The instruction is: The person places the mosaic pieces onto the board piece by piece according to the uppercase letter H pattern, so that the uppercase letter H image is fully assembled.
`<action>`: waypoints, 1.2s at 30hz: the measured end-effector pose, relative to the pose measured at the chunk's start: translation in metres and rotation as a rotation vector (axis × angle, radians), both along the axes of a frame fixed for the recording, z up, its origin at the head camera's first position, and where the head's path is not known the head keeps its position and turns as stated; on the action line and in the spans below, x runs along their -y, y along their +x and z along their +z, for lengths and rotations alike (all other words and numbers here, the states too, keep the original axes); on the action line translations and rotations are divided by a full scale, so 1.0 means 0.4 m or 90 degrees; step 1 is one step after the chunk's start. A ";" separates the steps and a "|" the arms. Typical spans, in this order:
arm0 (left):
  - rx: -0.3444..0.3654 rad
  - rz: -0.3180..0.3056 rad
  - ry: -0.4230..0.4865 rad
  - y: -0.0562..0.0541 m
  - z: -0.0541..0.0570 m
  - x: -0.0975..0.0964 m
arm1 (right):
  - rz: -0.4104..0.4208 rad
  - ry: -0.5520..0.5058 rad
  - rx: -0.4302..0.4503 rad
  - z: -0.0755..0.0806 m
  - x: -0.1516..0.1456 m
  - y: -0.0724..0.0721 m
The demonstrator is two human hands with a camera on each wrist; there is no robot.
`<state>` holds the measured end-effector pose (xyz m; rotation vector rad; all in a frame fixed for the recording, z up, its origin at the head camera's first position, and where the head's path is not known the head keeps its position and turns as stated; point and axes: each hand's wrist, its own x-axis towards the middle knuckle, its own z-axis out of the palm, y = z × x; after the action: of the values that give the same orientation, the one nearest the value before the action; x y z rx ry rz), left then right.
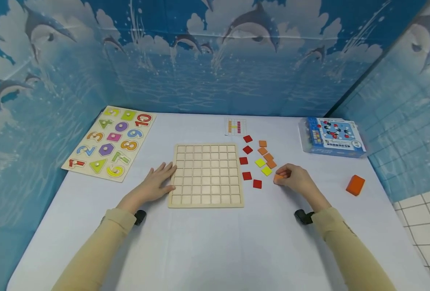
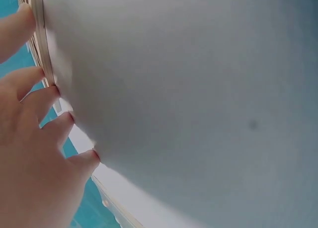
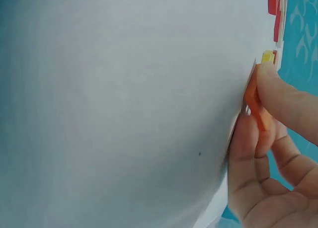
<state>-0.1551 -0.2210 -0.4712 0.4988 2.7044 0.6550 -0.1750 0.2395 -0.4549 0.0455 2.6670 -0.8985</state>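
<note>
A pale wooden grid board [image 1: 238, 178] lies flat on the white table. At its left edge my left hand [image 1: 150, 186] rests with fingers spread, the fingertips touching the frame; the left wrist view shows these fingers [image 2: 54, 128] against the board's side. My right hand [image 1: 297, 180] pinches an orange tile [image 1: 278, 179] between thumb and fingers, low over the table. In the right wrist view the held orange tile [image 3: 252, 94] stands tilted. Between this hand and the board lie several red tiles [image 1: 246, 176], yellow tiles [image 1: 266, 171] and other orange tiles [image 1: 271, 164].
A small pattern card [image 1: 236, 127] lies behind the board. To the left is a number-and-shape puzzle board [image 1: 127, 176]. A blue boxed set [image 1: 336, 137] sits at the back right, with an orange block [image 1: 355, 185] nearer. Dolphin-printed curtains [image 1: 215, 89] border the table.
</note>
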 end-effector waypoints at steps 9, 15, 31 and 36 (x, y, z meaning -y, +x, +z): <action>0.017 0.000 0.002 -0.010 0.007 0.000 | 0.006 -0.050 0.062 0.008 -0.009 -0.014; 0.018 -0.001 0.000 -0.012 0.018 0.002 | -0.025 -0.135 0.077 0.032 0.070 -0.049; 0.020 0.003 0.008 -0.005 0.000 -0.012 | 0.063 -0.328 0.055 0.045 0.465 -0.163; 0.019 0.004 -0.003 -0.003 -0.002 -0.010 | 0.064 -0.297 0.034 0.023 0.536 -0.181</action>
<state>-0.1563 -0.2171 -0.4720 0.4764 2.6804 0.6513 -0.2474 0.0252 -0.4455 -0.1694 2.3224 -1.4336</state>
